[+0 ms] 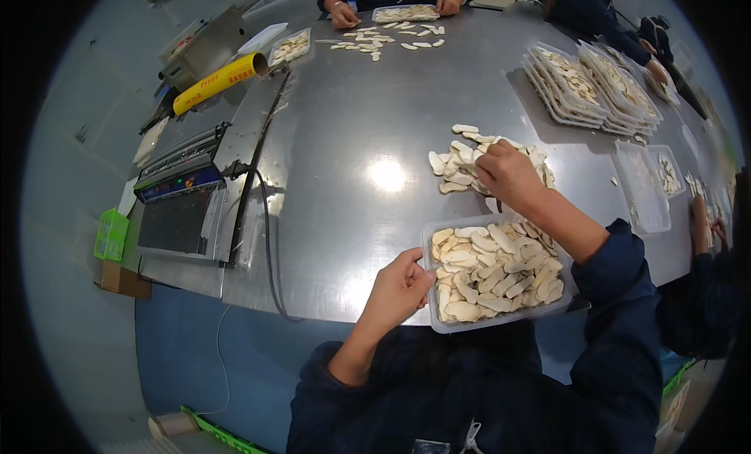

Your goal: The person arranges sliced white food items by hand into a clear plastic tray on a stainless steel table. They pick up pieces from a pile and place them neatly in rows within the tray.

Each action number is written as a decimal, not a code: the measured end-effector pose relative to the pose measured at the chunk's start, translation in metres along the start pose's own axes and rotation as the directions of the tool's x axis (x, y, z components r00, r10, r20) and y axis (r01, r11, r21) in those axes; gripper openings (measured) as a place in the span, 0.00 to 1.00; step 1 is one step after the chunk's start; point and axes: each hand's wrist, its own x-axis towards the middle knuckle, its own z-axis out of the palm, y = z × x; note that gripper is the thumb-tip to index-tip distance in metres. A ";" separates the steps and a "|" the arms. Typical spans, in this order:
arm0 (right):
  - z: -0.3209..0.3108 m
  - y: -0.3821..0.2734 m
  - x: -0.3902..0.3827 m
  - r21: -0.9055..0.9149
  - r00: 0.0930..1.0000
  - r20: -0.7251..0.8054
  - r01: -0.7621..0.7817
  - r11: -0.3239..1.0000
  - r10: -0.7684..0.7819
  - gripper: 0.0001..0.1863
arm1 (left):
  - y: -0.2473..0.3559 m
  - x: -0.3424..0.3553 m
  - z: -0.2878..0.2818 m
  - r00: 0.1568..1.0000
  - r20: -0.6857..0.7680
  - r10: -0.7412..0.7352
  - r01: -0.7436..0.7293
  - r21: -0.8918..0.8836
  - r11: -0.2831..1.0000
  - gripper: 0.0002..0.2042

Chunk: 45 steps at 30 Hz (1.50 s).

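Below centre, we are resting our curled left hand [395, 294] against the left rim of the tray [461, 327]; above it, our right hand [486, 178] is reaching bunched fingertips into loose slices [458, 168], possibly pinching one, but we cannot tell. We are probably risking spills, the full tray seemingly overhanging the table [328, 219].

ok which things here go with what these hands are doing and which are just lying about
In use:
clear tray, slices inside, left hand at its edge
loose pale slices under the right hand

Apparently just lying about:
yellow tube
green basket
cardboard box
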 end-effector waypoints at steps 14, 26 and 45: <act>-0.107 0.042 -0.185 -0.009 0.864 -0.098 -0.497 0.868 0.494 0.11 | 0.019 0.005 0.000 1.000 -0.005 0.021 -0.021 -0.002 1.000 0.19; -0.117 0.047 -0.181 0.032 0.847 0.227 -0.499 0.866 0.480 0.08 | 0.014 0.004 -0.002 0.997 -0.056 0.051 -0.044 0.115 0.992 0.17; -0.025 -0.073 0.002 0.216 0.913 0.133 0.352 0.910 -0.385 0.13 | -0.021 0.010 -0.004 0.853 -0.380 0.357 -0.265 0.274 0.924 0.15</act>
